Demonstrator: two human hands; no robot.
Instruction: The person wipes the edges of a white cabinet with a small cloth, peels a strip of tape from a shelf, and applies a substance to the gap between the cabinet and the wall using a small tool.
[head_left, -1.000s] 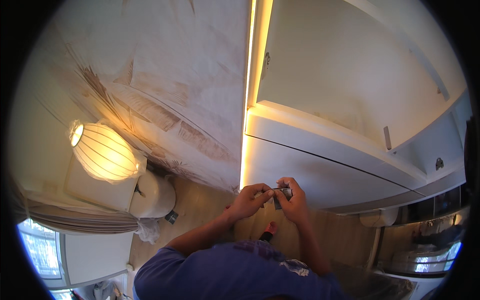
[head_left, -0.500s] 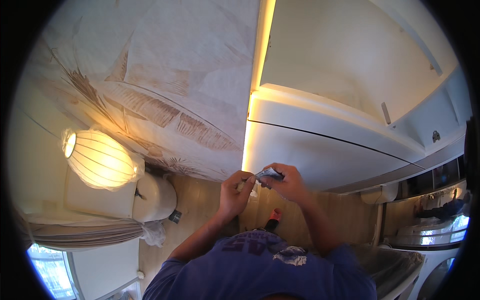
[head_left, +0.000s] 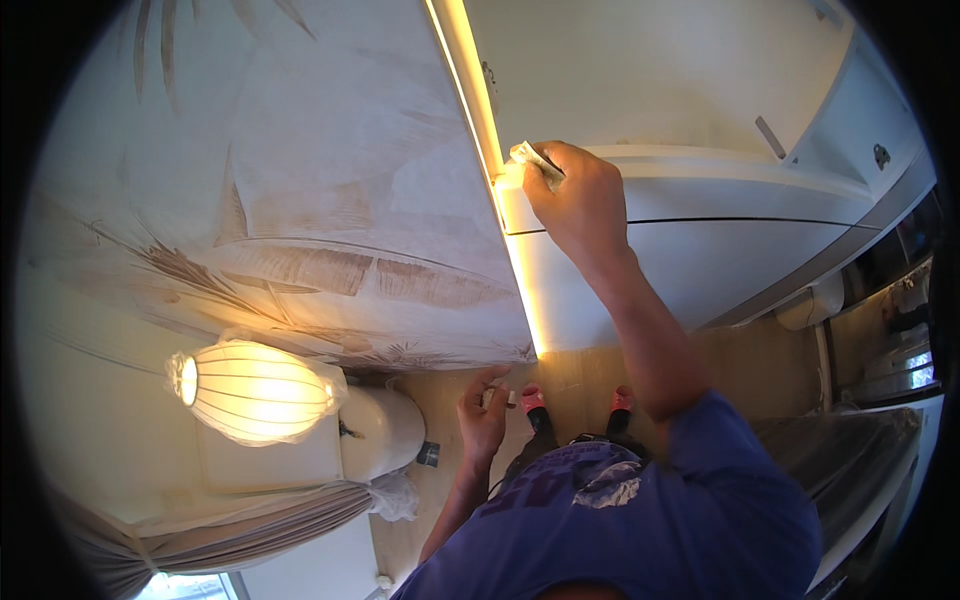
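My right hand is raised to the white cabinet, at the corner beside the lit strip. Its fingers pinch a small folded sheet, pale in the warm light; whether it is cloth or paper I cannot tell. The sheet's tip is at or very close to the cabinet's edge. Lower down, my left hand hangs in front of my body with its fingers curled round a small white piece, whose kind is unclear.
A wall panel with a brown leaf pattern stands left of the lit strip. A glowing ribbed lamp in clear plastic hangs at the left, near a rounded white piece of furniture and a gathered curtain. Plastic covers something dark at the right.
My hands were together at the folded sheet and have parted. The right hand has carried the sheet up to the cabinet's corner, while the left has dropped lower. The view has shifted.
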